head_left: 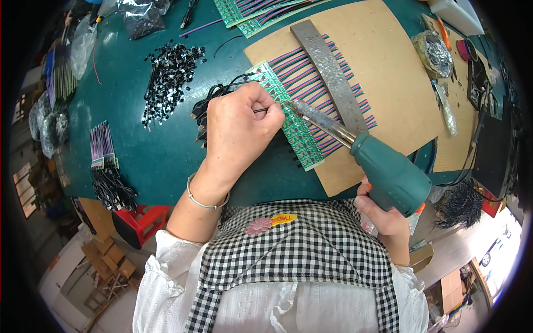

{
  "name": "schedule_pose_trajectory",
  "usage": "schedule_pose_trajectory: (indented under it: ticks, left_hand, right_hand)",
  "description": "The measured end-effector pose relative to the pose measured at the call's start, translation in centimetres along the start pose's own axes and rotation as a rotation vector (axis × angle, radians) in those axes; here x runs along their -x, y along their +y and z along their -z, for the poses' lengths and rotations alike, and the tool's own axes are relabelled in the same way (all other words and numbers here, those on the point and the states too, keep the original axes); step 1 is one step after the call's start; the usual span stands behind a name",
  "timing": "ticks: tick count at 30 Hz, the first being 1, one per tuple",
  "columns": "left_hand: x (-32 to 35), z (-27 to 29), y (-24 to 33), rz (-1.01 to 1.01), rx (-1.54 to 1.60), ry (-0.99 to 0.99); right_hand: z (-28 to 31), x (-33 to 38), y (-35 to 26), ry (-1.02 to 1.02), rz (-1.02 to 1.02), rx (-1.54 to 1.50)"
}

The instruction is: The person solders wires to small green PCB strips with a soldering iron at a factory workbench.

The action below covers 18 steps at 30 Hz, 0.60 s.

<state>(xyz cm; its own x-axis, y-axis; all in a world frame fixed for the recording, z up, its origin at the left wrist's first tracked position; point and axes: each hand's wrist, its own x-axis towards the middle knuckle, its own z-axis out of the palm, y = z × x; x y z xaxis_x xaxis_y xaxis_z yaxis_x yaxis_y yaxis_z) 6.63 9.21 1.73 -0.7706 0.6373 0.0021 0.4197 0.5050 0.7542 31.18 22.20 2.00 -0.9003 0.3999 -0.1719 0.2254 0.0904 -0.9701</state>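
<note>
My left hand point(242, 123) is closed in a pinch on a thin black cable point(260, 110) at the left edge of a green circuit board panel point(302, 141). Several multicoloured wires point(300, 72) run from the panel's right side under a heavy grey metal bar point(332, 75). Wrapped round the handle of a green pistol-shaped soldering gun point(388, 172), my right hand point(386, 216) is partly hidden behind the tool. The gun's metal barrel slants up and left, its tip at the board close to my left fingertips. More black cables point(202, 111) lie behind my left hand.
A brown cardboard sheet point(400, 105) lies on the green table point(166, 166) under the wires. Small black connectors point(169, 77) are heaped at left, with a finished-looking cable bundle point(108, 161) nearer the edge. More boards point(255, 22) lie at the back; a foil-wrapped lump point(432, 54) sits right.
</note>
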Motion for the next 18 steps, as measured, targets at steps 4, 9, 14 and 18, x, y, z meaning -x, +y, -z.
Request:
schedule_pose_trajectory:
  ticks: [4, 9, 14, 18]
  left_hand:
    - [0.0, 0.0, -0.1, -0.004, 0.01, 0.004]
    - [0.0, -0.1, -0.2, -0.018, 0.009, 0.006]
    - [0.0, 0.0, -0.1, 0.0, 0.0, 0.006]
    - [0.0, 0.0, -0.3, -0.039, -0.017, 0.022]
  right_hand:
    - [0.4, -0.6, 0.0, -0.031, 0.105, 0.062]
    - [-0.8, -0.7, -2.1, 0.219, -0.145, -0.272]
    - [-0.2, -0.5, -1.7, 0.161, -0.069, -0.272]
    - [-0.2, -0.7, -1.9, 0.158, -0.057, -0.278]
